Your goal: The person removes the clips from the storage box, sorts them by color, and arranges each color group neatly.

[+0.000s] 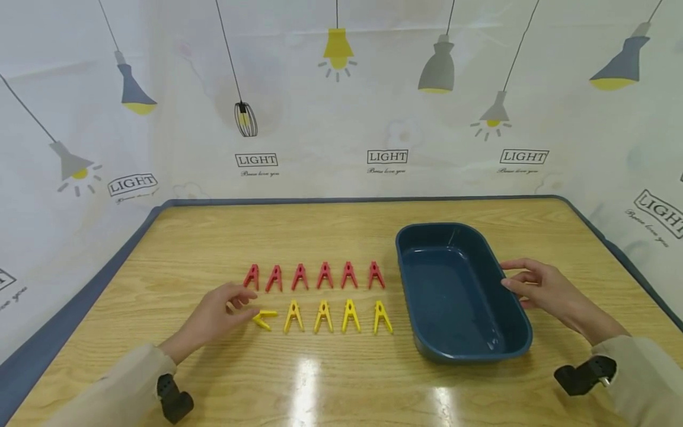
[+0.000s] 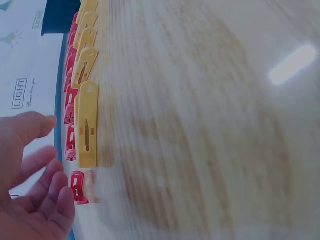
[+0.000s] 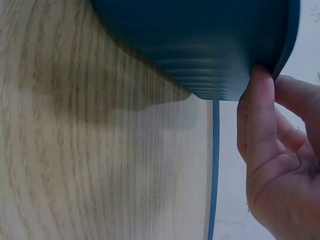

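Note:
In the head view my left hand (image 1: 221, 311) is beside the leftmost yellow clothespin (image 1: 264, 318), which is turned sideways. The left wrist view shows its loosely bent fingers (image 2: 42, 192) apart from the nearest yellow clothespin (image 2: 88, 125), with nothing held. Several more yellow clothespins (image 1: 323, 316) stretch to the right in a row. Behind them runs a row of red clothespins (image 1: 325, 275). My right hand (image 1: 549, 293) grips the right rim of a dark blue plastic basin (image 1: 453, 296), with a finger (image 3: 261, 115) under the lip in the right wrist view.
The basin stands right of both rows, and no clothespins show inside. Everything rests on a wood-grain table (image 1: 240, 379). A pale curtain (image 1: 320, 118) printed with lamps hangs along the back and sides, its dark blue border meeting the table edge.

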A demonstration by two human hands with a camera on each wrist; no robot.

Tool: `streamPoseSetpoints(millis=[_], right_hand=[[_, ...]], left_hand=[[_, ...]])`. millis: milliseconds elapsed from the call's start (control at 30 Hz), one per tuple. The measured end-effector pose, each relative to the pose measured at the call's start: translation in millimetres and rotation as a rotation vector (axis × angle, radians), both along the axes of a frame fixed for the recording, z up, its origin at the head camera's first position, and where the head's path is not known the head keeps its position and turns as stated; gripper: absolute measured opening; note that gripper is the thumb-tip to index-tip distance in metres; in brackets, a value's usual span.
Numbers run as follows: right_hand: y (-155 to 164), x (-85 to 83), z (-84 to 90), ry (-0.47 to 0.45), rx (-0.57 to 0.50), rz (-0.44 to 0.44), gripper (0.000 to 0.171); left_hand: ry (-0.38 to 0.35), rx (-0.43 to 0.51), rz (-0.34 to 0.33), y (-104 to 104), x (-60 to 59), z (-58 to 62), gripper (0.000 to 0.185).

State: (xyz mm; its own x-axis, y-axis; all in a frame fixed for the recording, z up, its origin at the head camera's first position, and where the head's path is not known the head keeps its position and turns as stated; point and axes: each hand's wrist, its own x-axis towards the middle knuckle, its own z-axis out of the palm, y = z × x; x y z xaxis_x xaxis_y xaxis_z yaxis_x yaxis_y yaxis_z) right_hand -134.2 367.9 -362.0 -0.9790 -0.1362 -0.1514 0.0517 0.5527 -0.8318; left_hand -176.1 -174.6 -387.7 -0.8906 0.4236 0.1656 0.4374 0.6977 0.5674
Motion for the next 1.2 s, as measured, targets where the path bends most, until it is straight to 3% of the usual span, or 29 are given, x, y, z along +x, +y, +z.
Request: streamPoseSetpoints(millis=[200,400,600,767,1200], right_hand=[[0.4,0.3,-0.2,0.003,-0.004,0.004,0.052],[0.4,0.6,-0.3,0.003,-0.009,0.008,0.052],[0.4,0.4,-0.5,-0.002,-0.010,0.004,0.052],[0.3,0.5,-0.8,0.000,-0.006,0.000,0.052],[0.9,0.6,-1.5,0.005,-0.011,-0.006,0.052]], left_hand=[[-0.138,-0.069,0.113,2.9,1.1,1.5,0.026],[-0.193,-0.083,0.128,7.4,0.7,1.7,0.024],[-0.282,0.000,0.140,8.2,-2.5,0.1,0.025],[-0.293,0.066,0.099,10.0,-4.4,-0.7,0.025],[-0.290,0.098,0.055,21.8,-8.9,-1.1,0.024]])
